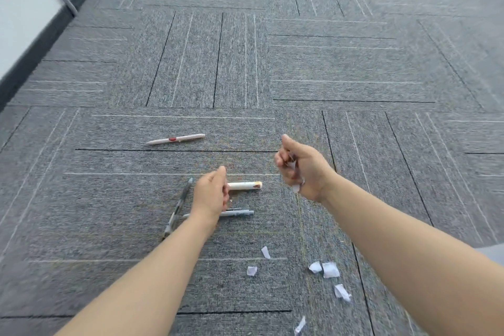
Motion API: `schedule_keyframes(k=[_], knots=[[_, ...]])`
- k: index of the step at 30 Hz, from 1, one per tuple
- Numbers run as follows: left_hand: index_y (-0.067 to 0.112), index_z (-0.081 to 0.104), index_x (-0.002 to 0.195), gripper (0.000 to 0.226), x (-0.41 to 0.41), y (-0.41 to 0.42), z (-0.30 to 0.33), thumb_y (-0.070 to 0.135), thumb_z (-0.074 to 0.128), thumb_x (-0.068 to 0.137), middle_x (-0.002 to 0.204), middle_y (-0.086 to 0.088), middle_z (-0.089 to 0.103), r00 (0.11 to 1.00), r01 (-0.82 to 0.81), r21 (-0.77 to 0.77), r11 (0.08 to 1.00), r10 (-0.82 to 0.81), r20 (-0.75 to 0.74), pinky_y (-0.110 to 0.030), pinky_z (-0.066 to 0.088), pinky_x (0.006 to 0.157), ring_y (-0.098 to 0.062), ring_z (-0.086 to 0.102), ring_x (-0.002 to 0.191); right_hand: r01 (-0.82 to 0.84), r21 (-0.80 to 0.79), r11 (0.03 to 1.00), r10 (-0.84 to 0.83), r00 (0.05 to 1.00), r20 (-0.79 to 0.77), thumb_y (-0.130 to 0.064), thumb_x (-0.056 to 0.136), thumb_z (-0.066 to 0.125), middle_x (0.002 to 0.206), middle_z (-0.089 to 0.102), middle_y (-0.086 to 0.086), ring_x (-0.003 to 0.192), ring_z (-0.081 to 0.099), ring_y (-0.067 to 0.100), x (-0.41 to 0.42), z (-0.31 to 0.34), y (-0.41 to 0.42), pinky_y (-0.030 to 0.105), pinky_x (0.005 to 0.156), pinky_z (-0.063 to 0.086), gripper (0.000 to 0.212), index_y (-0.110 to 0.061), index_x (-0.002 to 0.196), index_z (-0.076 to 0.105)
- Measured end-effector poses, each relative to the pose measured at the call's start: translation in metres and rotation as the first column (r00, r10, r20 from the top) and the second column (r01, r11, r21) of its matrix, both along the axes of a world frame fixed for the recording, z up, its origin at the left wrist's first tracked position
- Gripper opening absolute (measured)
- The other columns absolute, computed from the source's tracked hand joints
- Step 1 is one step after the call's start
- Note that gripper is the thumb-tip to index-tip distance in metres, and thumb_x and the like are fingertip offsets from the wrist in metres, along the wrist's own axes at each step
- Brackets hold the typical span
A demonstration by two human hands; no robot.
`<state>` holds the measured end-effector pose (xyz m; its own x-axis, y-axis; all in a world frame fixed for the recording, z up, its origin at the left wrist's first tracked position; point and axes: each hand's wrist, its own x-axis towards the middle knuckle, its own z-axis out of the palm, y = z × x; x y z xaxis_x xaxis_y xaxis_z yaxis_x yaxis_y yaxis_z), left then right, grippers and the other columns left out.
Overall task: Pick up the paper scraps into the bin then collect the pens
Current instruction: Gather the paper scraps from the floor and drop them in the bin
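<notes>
We judge the scrap-gathering step is in hand: our right hand (302, 169) is curled closed around white paper scraps (296, 185), held above the carpet (354, 76). Our left hand (211, 192) hovers loosely cupped over the pens, fingers parted and clamped on nothing. More loose scraps (330, 269) lie on the carpet toward its near edge, right of centre. Four pens rest mid-carpet: a white pen (176, 139) farthest off, a stubby white pen (245, 185), a grey pen (237, 213) and a dark pen (177, 209). No bin shows, so next we must find it. The carpet lies open ahead; a wall (24, 8) bounds its far left edge
</notes>
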<state>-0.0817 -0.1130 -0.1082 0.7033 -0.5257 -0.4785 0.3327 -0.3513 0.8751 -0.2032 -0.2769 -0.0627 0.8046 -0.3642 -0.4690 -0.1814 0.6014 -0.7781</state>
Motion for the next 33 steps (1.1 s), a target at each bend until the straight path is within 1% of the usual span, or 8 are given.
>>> schedule_keyframes(k=[4, 7, 11, 16, 22, 25, 30, 33], knots=[[0.013, 0.057, 0.081, 0.031, 0.002, 0.025, -0.019, 0.026, 0.037, 0.1, 0.068, 0.001, 0.053, 0.869, 0.134, 0.484, 0.865, -0.337, 0.362, -0.029, 0.029, 0.049, -0.015, 0.042, 0.053, -0.168, -0.023, 0.985, 0.163, 0.974, -0.156, -0.025, 0.097, 0.052, 0.068, 0.059, 0.001, 0.043, 0.034, 0.009, -0.014, -0.005, 0.021, 0.019, 0.035, 0.023, 0.021, -0.008, 0.088, 0.06], [0.019, 0.057, 0.096, 0.025, 0.0, 0.028, -0.021, 0.024, 0.033, 0.101, 0.075, 0.0, 0.059, 0.758, 0.118, 0.597, 0.793, -0.461, 0.462, -0.031, 0.032, 0.047, -0.017, 0.053, 0.06, -0.363, -0.123, 0.923, 0.295, 0.878, -0.377, -0.021, 0.095, 0.055, 0.067, 0.057, -0.001, 0.045, 0.034, 0.009, -0.034, -0.022, 0.042, 0.018, 0.037, 0.027, 0.017, -0.009, 0.103, 0.064], [0.019, 0.046, 0.095, 0.018, -0.004, 0.017, -0.019, 0.034, 0.037, 0.1, 0.075, -0.001, 0.062, 0.522, 0.142, 0.713, 0.687, -0.664, 0.535, -0.034, 0.037, 0.052, -0.024, 0.054, 0.064, -0.739, -0.49, 0.462, 0.312, 0.653, -0.69, -0.031, 0.098, 0.051, 0.079, 0.062, -0.007, 0.045, 0.04, 0.005, -0.053, -0.046, 0.073, 0.019, 0.043, 0.037, 0.014, -0.025, 0.107, 0.06], [0.02, 0.045, 0.097, 0.017, -0.006, 0.01, -0.021, 0.037, 0.048, 0.096, 0.074, 0.001, 0.056, 0.483, 0.173, 0.754, 0.633, -0.722, 0.495, -0.033, 0.034, 0.055, -0.024, 0.052, 0.067, -0.821, -0.569, 0.05, 0.349, 0.548, -0.76, -0.044, 0.09, 0.06, 0.072, 0.059, -0.009, 0.062, 0.054, 0.008, -0.057, -0.045, 0.083, 0.029, 0.06, 0.047, 0.029, -0.031, 0.114, 0.051], [0.02, 0.051, 0.096, 0.018, -0.009, 0.008, -0.026, 0.035, 0.043, 0.099, 0.081, -0.001, 0.065, 0.496, 0.109, 0.792, 0.6, -0.723, 0.48, -0.032, 0.034, 0.055, -0.022, 0.052, 0.067, -0.79, -0.591, -0.163, 0.341, 0.517, -0.785, -0.037, 0.096, 0.052, 0.087, 0.068, 0.002, 0.075, 0.061, 0.023, -0.056, -0.06, 0.087, 0.033, 0.063, 0.05, 0.015, -0.022, 0.099, 0.052], [0.019, 0.053, 0.099, 0.019, -0.006, 0.005, -0.023, 0.034, 0.042, 0.099, 0.088, -0.004, 0.065, 0.512, 0.152, 0.817, 0.557, -0.751, 0.416, -0.033, 0.036, 0.059, -0.023, 0.052, 0.072, -0.813, -0.581, -0.025, 0.365, 0.534, -0.763, -0.031, 0.098, 0.048, 0.083, 0.064, 0.0, 0.07, 0.058, 0.019, -0.058, -0.058, 0.089, 0.03, 0.059, 0.046, 0.014, -0.021, 0.09, 0.052], [0.014, 0.046, 0.091, 0.017, -0.01, 0.025, -0.011, 0.026, 0.039, 0.1, 0.07, -0.004, 0.058, 0.637, 0.226, 0.552, 0.803, -0.55, 0.539, -0.035, 0.035, 0.05, -0.024, 0.053, 0.061, -0.562, -0.439, 0.701, 0.295, 0.79, -0.538, -0.005, 0.094, 0.042, 0.067, 0.057, -0.001, 0.051, 0.044, 0.009, -0.076, -0.043, 0.07, 0.019, 0.047, 0.037, 0.025, -0.014, 0.075, 0.055], [0.017, 0.041, 0.089, 0.012, -0.042, 0.051, -0.007, 0.022, 0.039, 0.1, 0.064, 0.0, 0.055, 0.605, 0.36, 0.492, 0.792, -0.6, 0.523, -0.032, 0.032, 0.046, -0.018, 0.05, 0.055, -0.462, -0.407, 0.788, 0.208, 0.822, -0.53, 0.009, 0.084, 0.036, 0.064, 0.055, 0.002, 0.052, 0.041, 0.012, -0.102, -0.038, 0.06, 0.021, 0.045, 0.033, 0.03, -0.008, 0.078, 0.059]])
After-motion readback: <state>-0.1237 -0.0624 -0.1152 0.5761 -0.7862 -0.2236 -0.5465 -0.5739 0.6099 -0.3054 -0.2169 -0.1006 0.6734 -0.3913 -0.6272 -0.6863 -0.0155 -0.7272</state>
